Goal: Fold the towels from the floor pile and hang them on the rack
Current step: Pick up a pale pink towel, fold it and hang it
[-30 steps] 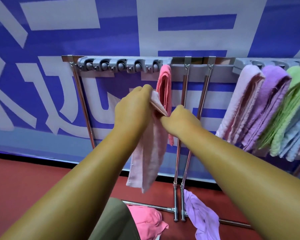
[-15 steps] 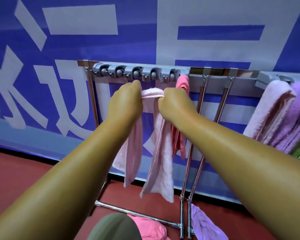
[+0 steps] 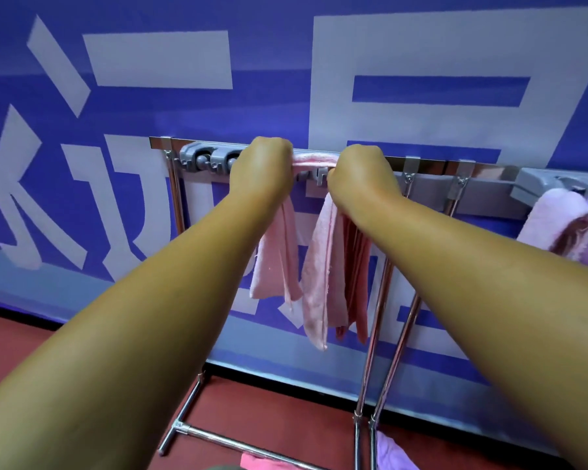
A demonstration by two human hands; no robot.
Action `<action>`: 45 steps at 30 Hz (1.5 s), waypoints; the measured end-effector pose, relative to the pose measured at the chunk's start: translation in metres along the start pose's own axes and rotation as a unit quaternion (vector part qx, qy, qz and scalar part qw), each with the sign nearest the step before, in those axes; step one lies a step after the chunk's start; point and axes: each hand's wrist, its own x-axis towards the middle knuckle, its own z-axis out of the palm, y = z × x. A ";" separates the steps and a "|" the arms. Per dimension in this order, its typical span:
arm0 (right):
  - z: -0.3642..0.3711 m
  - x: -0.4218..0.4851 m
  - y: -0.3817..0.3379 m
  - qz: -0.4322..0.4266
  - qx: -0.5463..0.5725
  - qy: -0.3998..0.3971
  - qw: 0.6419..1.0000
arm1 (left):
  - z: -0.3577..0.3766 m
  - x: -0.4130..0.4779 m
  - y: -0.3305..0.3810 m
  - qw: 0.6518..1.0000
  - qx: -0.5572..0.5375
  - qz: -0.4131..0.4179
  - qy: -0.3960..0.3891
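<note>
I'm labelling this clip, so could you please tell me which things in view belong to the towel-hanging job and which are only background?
Job:
- light pink towel, gripped by left hand and right hand
- rack with grey clips
- hung towels
- floor towels

Background:
- blue banner
- red floor

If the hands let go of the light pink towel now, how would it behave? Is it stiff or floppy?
Probably floppy: the light pink towel sags limp in two tails below the left hand and right hand. It seems light, stretched by fingers alone. Unclipped, it might slide off the rack.
</note>
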 end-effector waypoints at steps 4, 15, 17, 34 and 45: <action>0.005 0.016 -0.002 -0.004 -0.005 0.010 1.000 | 0.010 0.011 0.006 0.999 -0.045 -0.022 0.003; 0.025 0.026 0.021 -0.007 -0.125 -0.032 0.992 | 0.057 0.000 0.015 0.998 -0.050 -0.006 -0.022; 0.030 0.025 0.022 -0.026 -0.143 -0.028 0.989 | 0.065 0.000 0.012 0.999 -0.036 0.004 -0.035; 0.063 0.007 0.024 -0.046 -0.131 -0.078 0.987 | 0.083 -0.035 0.015 0.991 -0.075 -0.065 -0.093; 0.128 -0.044 0.053 0.033 -0.042 -0.155 0.986 | 0.134 -0.091 -0.001 0.979 -0.113 -0.106 -0.130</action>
